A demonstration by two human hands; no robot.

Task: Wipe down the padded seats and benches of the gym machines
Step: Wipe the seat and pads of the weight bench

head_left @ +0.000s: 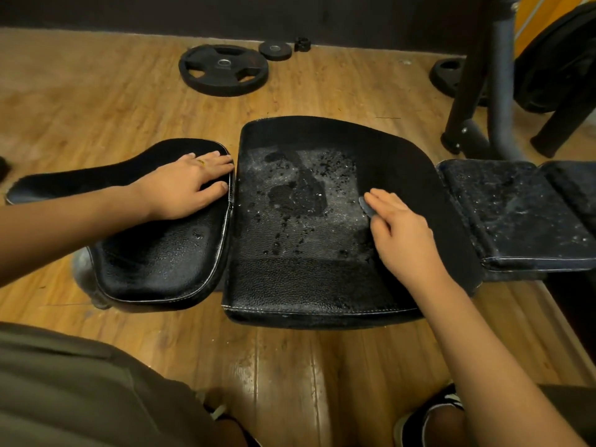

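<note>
I look down on a black padded bench made of three pads in a row, on a wooden floor (96,91).

The left pad (154,262) is rounded and tapers away to the left. A narrow gap separates its right edge from the middle pad (290,279). The right pad (522,214) butts against the middle pad's right side and is speckled white.

Bare floor lies open on the far side up to a large plate (223,70) and a small plate (275,50) near the wall. At far right, the dark legs (467,75) of a machine stand close behind the right pad. On the near side there is floor between the bench and my legs and a shoe (429,411).

My left hand (183,185) lies flat on the far right part of the left pad. Its fingers are straight and spread, with the tips at the pad's right edge.

A dark cloth (403,162) covers the right part of the middle pad. My right hand (403,233) rests on the cloth's left edge with fingers nearly straight. A grey bit shows under the fingertips; I cannot tell whether it is pinched.

Wet drops (296,195) and dusty patches sit left of that hand, in the pad's middle.
</note>
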